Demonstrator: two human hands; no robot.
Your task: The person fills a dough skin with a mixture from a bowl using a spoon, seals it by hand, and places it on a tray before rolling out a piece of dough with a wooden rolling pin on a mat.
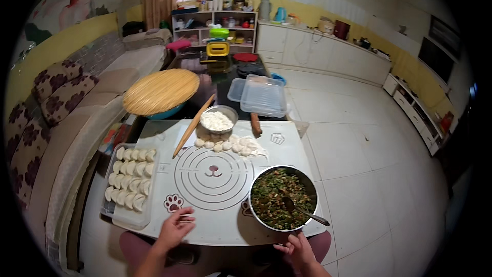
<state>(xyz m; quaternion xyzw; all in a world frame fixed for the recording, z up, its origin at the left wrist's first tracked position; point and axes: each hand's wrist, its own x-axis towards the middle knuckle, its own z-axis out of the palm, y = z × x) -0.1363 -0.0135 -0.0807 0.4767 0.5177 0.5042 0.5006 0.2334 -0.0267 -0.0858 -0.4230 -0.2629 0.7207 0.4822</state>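
My left hand [177, 227] is held over the near edge of the pastry mat [215, 223], fingers apart and nothing in it. Just below a metal bowl of chopped green filling [282, 200] is my right hand [295, 247], empty, its fingers loosely curled; whether it touches the bowl I cannot tell. A metal spoon [313, 217] rests in the filling. To the left, rows of folded dumplings [130, 179] lie in a clear plastic tray [148, 211]. Small floured dough pieces [226, 146] lie beyond the mat's printed rings, near a metal bowl of flour [216, 121] and a wooden rolling pin [194, 125].
A round woven straw tray [161, 90] covers a blue basin at the back left. Clear plastic containers [264, 95] and a brown handle [256, 124] are at the back right. A sofa [73, 130] runs along the left; tiled floor [357, 200] is on the right.
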